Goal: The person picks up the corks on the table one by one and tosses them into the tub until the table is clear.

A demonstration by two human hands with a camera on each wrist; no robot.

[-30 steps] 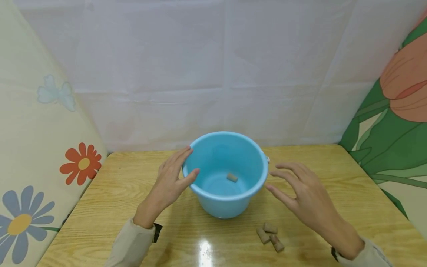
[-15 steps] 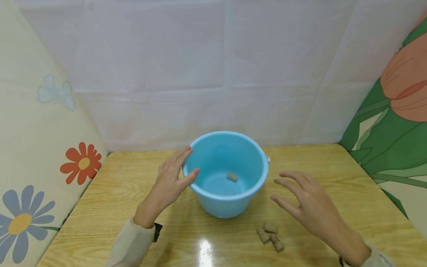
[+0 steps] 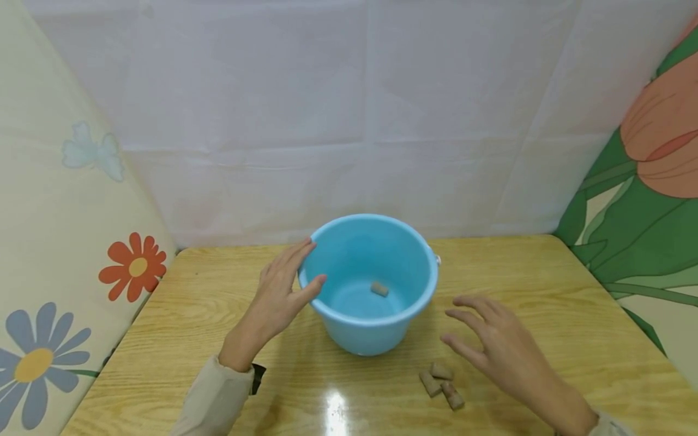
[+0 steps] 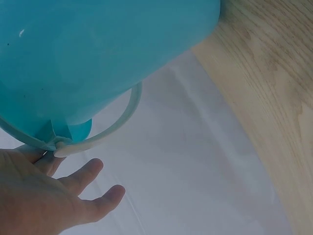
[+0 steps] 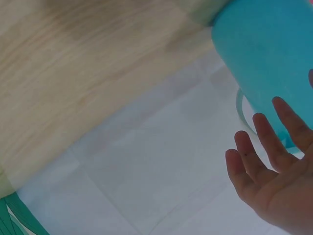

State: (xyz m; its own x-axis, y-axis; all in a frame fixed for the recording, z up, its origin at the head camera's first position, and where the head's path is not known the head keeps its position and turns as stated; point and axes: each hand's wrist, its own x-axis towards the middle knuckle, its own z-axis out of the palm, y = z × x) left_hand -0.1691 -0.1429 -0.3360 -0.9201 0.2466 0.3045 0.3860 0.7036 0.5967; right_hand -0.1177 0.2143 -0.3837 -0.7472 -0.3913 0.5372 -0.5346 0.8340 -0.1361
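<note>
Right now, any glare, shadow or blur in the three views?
Head: white glare on the wooden table, left of the three brown pieces, clear of them; left wrist: hazy, left hand dim; right wrist: soft-edged shadow on the table beside the blue bucket, wood grain blurry.

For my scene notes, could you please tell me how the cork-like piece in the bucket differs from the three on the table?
The single cork-like piece lies inside the blue bucket, whereas the three cork-like pieces lie on the table. The single piece lies alone, while the three form a cluster. All four are brownish, short and stubby.
</note>
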